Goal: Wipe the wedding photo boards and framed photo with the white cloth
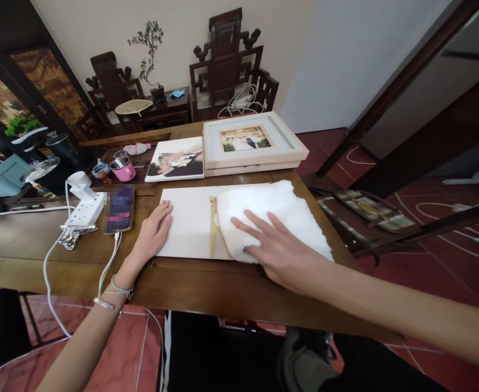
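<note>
A pale rectangular panel lies flat on the wooden table, with a yellowish printed shape on it. My left hand rests against the panel's left edge, its fingers stretched out and holding nothing. Over the right part of the panel, a fluffy white cloth is spread and hangs past the panel's right side. My right hand lies on top of this cloth with its fingers apart, pressing flat and not wrapped around it.
Behind the panel are a photo print and a framed picture. To the left are a phone, a power strip with cables, and a pink cup. The table's edge runs near me.
</note>
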`<state>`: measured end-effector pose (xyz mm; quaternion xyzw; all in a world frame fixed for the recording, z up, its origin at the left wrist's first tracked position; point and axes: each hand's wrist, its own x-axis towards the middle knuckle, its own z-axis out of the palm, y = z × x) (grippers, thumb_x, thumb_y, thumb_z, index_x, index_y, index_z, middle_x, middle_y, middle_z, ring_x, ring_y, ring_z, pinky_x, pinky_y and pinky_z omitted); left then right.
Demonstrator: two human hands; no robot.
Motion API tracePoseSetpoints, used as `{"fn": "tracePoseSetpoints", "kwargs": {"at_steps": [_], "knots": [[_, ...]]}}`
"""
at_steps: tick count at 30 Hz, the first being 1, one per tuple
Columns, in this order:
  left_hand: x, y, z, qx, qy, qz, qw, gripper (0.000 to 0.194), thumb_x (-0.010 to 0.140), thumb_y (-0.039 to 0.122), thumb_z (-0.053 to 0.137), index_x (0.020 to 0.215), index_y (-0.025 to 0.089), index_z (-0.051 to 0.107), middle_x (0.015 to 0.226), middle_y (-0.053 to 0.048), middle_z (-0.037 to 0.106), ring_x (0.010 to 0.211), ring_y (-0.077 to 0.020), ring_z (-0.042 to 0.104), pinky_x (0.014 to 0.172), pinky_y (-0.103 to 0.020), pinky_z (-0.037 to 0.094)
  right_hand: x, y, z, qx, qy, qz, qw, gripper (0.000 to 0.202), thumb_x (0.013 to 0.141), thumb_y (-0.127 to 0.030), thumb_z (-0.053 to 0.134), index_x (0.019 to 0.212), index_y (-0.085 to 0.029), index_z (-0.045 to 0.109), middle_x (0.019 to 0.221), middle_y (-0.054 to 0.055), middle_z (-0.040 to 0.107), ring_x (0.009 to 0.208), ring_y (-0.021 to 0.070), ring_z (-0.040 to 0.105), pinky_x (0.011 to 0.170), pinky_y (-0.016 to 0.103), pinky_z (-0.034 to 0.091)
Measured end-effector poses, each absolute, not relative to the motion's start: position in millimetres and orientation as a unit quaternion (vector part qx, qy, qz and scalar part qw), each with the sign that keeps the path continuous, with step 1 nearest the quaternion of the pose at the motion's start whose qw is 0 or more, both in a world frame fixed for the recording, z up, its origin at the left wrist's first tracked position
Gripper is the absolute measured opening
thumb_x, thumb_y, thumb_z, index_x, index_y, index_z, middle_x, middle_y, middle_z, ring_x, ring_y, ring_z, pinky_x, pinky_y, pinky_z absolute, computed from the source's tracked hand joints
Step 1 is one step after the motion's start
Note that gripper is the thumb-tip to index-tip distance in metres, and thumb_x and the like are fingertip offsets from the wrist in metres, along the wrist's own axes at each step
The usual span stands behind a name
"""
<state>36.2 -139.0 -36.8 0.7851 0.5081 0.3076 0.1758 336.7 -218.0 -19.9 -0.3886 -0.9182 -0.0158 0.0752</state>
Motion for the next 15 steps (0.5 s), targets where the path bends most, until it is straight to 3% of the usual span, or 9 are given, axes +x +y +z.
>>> {"fn": "tracePoseSetpoints", "kwargs": {"at_steps": [6, 15], "knots": [[36, -139, -37, 0.786, 0.509, 0.305, 0.172, 0.043, 0.094, 0.036, 0.042, 0.123, 0.010, 0.060, 0.138, -0.014, 0.053, 0.134, -0.0216, 0.043, 0.114, -0.041, 0.030, 336, -240, -26, -0.369, -0.922, -0.013, 0.115, 0.040, 0.060, 0.001, 0.053, 0.091, -0.017, 0.070, 0.148, 0.014, 0.039, 0.138, 0.0399, 0.024, 0.106, 0.064, 0.026], [37, -139, -35, 0.782, 0.511, 0.309, 0.177, 0.041, 0.094, 0.037, 0.042, 0.122, 0.014, 0.062, 0.138, -0.011, 0.054, 0.134, -0.0220, 0.043, 0.114, -0.043, 0.031, 359, -177, -18, -0.404, -0.912, -0.042, 0.057, 0.040, 0.064, 0.002, 0.049, 0.094, -0.014, 0.069, 0.145, 0.018, 0.041, 0.135, 0.0404, 0.032, 0.100, 0.064, 0.035]]}}
